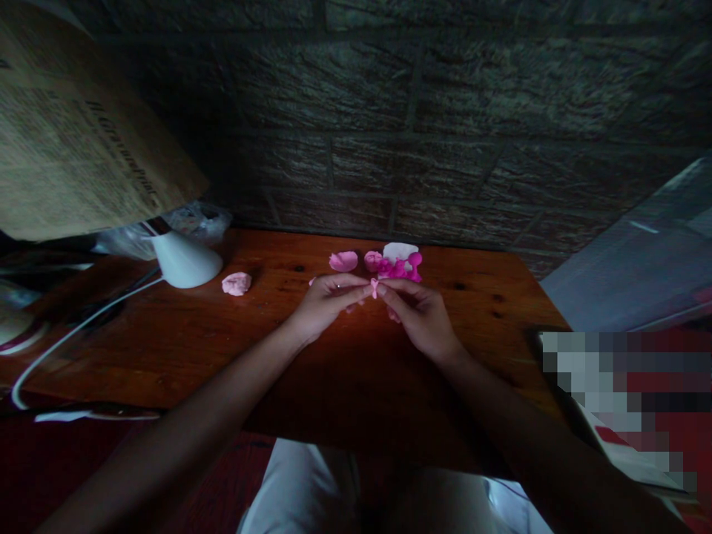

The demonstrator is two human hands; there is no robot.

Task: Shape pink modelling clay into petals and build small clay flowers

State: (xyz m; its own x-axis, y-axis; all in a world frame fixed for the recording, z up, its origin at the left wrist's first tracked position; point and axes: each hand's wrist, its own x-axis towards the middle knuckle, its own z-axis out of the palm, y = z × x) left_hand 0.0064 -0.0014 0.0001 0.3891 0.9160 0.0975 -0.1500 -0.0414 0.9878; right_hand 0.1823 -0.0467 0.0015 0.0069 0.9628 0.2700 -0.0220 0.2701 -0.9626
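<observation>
Between the fingertips of both hands is a small light-pink piece that looks like modelling clay, narrow at its lower end. My left hand pinches it from one side, thumb and forefinger closed. From the other side my right hand grips it the same way. Just beyond the fingers lie a pink petal-like piece, a smaller pink lump and a bright magenta ruffled cluster. A white rounded piece shows behind the cluster. More pink bits are partly hidden under the hands.
A pale pink lump sits farther left on the wooden table. Beside it stands a lamp's white base, its cable curving toward the front edge. The newsprint-patterned lampshade hangs at upper left. A brick-patterned wall rises behind.
</observation>
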